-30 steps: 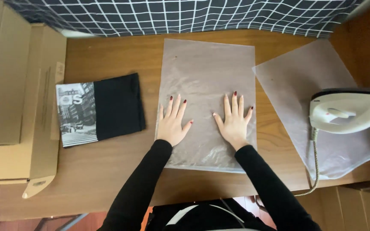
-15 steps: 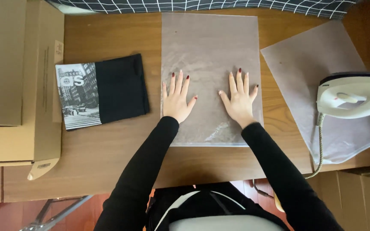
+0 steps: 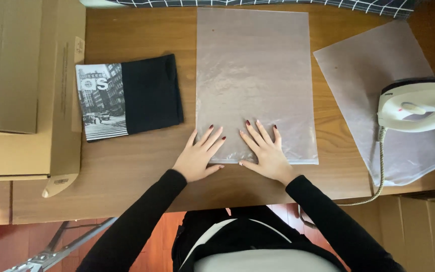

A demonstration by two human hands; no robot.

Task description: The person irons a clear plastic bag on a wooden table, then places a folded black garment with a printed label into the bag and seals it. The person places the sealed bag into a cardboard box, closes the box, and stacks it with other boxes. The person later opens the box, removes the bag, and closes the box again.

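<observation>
A clear frosted plastic bag [image 3: 255,70] lies flat on the wooden table [image 3: 127,171], its near edge towards me. My left hand [image 3: 200,156] rests with fingers spread on the bag's near left corner, partly on the wood. My right hand [image 3: 265,151] lies flat on the bag's near edge, close beside the left. Neither hand holds anything. A folded black garment with a black-and-white city print [image 3: 127,98] sits to the left of the bag, apart from my hands.
A white clothes iron [image 3: 419,103] stands at the right on a second frosted plastic bag [image 3: 373,65], its cord [image 3: 378,176] hanging over the table edge. Cardboard boxes [image 3: 23,85] are stacked at the left. Checked cloth [image 3: 328,4] runs along the far edge.
Both hands have slid down the bag towards its near edge and come closer together. The bag still lies flat; the view has shifted.
</observation>
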